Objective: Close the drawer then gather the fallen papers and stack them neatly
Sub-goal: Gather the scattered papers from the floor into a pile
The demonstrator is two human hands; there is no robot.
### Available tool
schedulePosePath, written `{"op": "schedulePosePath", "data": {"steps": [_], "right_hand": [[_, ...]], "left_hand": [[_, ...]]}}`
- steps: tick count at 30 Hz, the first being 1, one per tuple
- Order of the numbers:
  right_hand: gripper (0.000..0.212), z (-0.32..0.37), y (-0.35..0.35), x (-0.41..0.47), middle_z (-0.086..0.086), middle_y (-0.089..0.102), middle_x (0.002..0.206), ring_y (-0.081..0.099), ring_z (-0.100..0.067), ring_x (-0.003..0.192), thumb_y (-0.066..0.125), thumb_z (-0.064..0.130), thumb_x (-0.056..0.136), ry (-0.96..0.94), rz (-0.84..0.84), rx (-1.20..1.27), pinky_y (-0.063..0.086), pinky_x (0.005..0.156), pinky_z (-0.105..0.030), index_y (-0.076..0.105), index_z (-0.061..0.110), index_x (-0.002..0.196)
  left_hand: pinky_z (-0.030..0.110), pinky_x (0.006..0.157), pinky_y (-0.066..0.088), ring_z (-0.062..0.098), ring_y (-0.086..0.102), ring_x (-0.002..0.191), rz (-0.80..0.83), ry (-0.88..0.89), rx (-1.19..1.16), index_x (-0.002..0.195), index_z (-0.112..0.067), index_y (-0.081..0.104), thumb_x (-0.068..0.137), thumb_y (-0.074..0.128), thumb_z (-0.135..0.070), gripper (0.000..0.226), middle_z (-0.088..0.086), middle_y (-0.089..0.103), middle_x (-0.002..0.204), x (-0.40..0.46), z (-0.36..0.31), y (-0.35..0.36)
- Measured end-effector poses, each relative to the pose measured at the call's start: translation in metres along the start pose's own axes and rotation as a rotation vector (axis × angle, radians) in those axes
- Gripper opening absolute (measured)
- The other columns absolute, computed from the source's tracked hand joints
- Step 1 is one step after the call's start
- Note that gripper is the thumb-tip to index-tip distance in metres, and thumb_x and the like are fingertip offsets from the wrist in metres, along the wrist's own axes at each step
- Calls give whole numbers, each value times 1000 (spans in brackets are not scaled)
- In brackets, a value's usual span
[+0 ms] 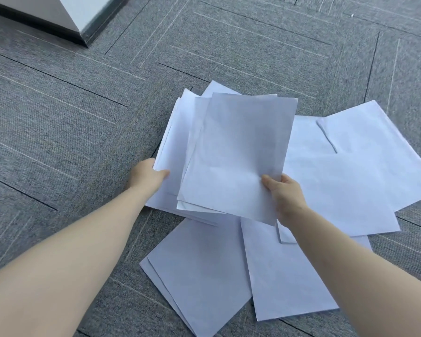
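Several white paper sheets lie scattered on the grey carpet (58,117). My left hand (148,175) grips the left edge of a loose bundle of sheets (178,142), thumb on top. My right hand (283,194) pinches the lower right corner of the top sheet (243,152), which lies over that bundle, slightly askew. More sheets remain on the floor: two at the right (365,147), one under my right forearm (277,276) and one at the bottom centre (199,271). No drawer is in view.
A white cabinet corner with a dark base (78,18) stands at the top left. Grey carpet tiles with thin light and dark lines surround the papers on all sides.
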State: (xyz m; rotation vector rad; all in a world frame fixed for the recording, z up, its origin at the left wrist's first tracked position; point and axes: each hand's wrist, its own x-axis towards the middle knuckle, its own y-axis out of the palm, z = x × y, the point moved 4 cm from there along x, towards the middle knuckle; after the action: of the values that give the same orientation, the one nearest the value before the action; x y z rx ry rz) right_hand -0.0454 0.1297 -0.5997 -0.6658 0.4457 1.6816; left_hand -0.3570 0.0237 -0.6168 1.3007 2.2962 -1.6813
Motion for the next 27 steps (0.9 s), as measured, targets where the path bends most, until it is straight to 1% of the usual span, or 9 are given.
{"op": "schedulePosePath", "data": {"steps": [4,8,12,15,18,21,24,26,27], "right_hand": [[10,-4,8,2,2,74,98,70,-21,88,63,14,92,42,18,13,55,82,-37,69,20,97],[9,-8,16,3,2,74,98,70,-22,89,64,15,91,72,32,2,56,84,-38,68,21,97],[8,-9,26,2,2,75,94,71,-21,83,67,14,90,98,64,15,56,81,-38,69,19,96],[6,-10,34,1,1,75,92,71,-21,81,68,14,90,104,102,19,57,83,-39,68,18,94],[8,-11,41,-1,1,75,92,71,-21,81,67,14,91,92,138,-37,58,82,-39,69,16,98],[18,-15,47,-2,-3,74,102,70,-25,90,65,14,91,81,126,-109,57,83,-39,69,13,108],[13,-19,51,-3,-3,74,104,70,-26,93,63,13,91,88,121,-158,56,83,-38,69,17,102],[10,-21,51,-3,-2,74,101,70,-28,95,61,16,90,100,122,-205,57,86,-42,68,21,93],[9,-21,50,-3,-2,73,100,70,-29,94,59,18,90,88,105,-245,57,86,-45,67,21,93]], "left_hand": [[34,64,47,28,59,79,-36,29,-63,93,-11,61,80,62,-23,18,4,64,86,-14,5,-2],[32,68,49,22,60,81,40,27,-349,96,-19,59,82,58,-11,16,-8,62,83,-20,8,-6],[29,65,48,20,62,78,89,39,-571,85,-22,62,81,62,-5,18,1,67,87,-24,7,-11],[30,69,51,21,64,81,103,53,-662,87,-23,62,86,58,-2,21,0,69,91,-27,9,-13],[34,74,51,28,64,90,240,-57,-754,93,-19,64,96,47,-18,17,4,70,91,-32,16,-1],[36,71,53,30,66,87,362,-190,-770,107,-21,60,98,43,-43,30,6,71,100,-42,16,10],[33,71,53,23,67,89,345,-138,-783,109,-14,59,90,63,-20,21,10,69,110,-46,10,18],[31,73,53,21,66,92,322,-115,-769,112,-14,59,86,65,-7,28,7,69,110,-48,7,24],[28,68,53,19,66,91,304,-98,-750,113,-15,58,86,64,-3,29,4,68,108,-49,5,26]]}}
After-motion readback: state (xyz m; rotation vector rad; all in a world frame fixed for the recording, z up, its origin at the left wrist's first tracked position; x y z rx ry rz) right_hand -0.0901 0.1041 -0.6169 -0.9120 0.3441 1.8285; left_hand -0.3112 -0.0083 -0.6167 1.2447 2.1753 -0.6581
